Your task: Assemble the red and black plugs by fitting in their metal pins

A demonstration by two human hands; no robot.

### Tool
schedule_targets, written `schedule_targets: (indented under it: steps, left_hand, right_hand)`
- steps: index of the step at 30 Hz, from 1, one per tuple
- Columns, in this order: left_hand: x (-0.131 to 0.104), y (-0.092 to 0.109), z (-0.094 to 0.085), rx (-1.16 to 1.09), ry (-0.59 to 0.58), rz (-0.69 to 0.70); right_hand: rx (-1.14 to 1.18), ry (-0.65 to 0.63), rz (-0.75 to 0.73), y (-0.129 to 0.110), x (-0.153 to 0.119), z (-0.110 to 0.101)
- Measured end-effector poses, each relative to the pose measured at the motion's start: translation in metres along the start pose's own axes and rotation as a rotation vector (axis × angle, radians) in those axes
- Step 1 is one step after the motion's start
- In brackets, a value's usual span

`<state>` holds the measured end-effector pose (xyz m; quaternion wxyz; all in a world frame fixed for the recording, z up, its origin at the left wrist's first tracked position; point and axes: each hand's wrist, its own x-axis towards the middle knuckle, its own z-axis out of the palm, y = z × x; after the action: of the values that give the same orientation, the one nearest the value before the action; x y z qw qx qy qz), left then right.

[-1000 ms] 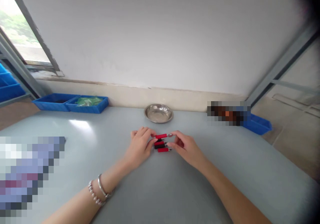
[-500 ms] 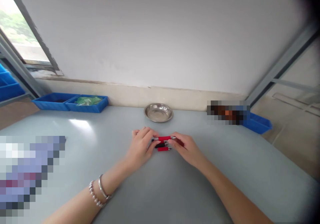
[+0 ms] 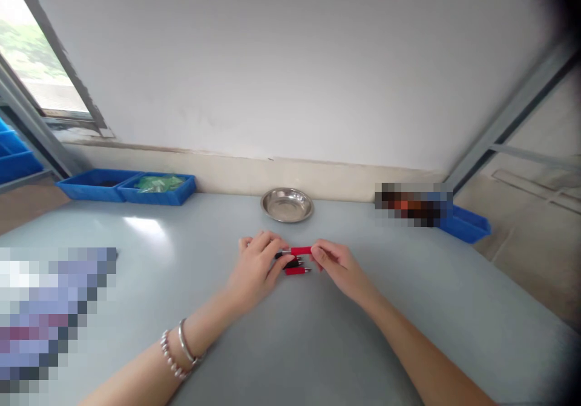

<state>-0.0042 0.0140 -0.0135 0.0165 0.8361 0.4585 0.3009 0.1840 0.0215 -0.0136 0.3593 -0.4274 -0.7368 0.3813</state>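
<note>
A pen with a red grip (image 3: 300, 250) lies level between my two hands. My left hand (image 3: 261, 261) is closed on its dark and silver end. At the other end, the thumb and fingers of my right hand (image 3: 333, 262) pinch over the tip and hide it. Just below, black pen parts (image 3: 293, 263) and another red pen part (image 3: 296, 271) with a silver tip rest on the table, side by side. My left fingers partly cover their left ends.
A round metal dish (image 3: 287, 205) sits by the wall. Two blue bins (image 3: 157, 197) stand at the back left, one holding a green plastic bag (image 3: 161, 183). Another blue bin (image 3: 465, 223) is at the right edge, beside a blurred-out item. A blurred-out area covers the left front of the table.
My right fingers have closed over the silver tip of the red-grip pen, which showed before. My left hand has stayed almost in place.
</note>
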Motion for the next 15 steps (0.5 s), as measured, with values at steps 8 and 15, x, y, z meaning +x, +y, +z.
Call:
schedule_targets:
  steps: [8,15]
  left_hand:
    - [0.0014,0.0002,-0.0019,-0.002,-0.087,0.016]
    - [0.0016,-0.0012,-0.0036,-0.022,-0.131,0.005]
  right_hand:
    - [0.033,-0.006,0.002,0.0051,0.0015,0.0002]
    - [-0.050,0.011,-0.064,0.0019,-0.0004,-0.0001]
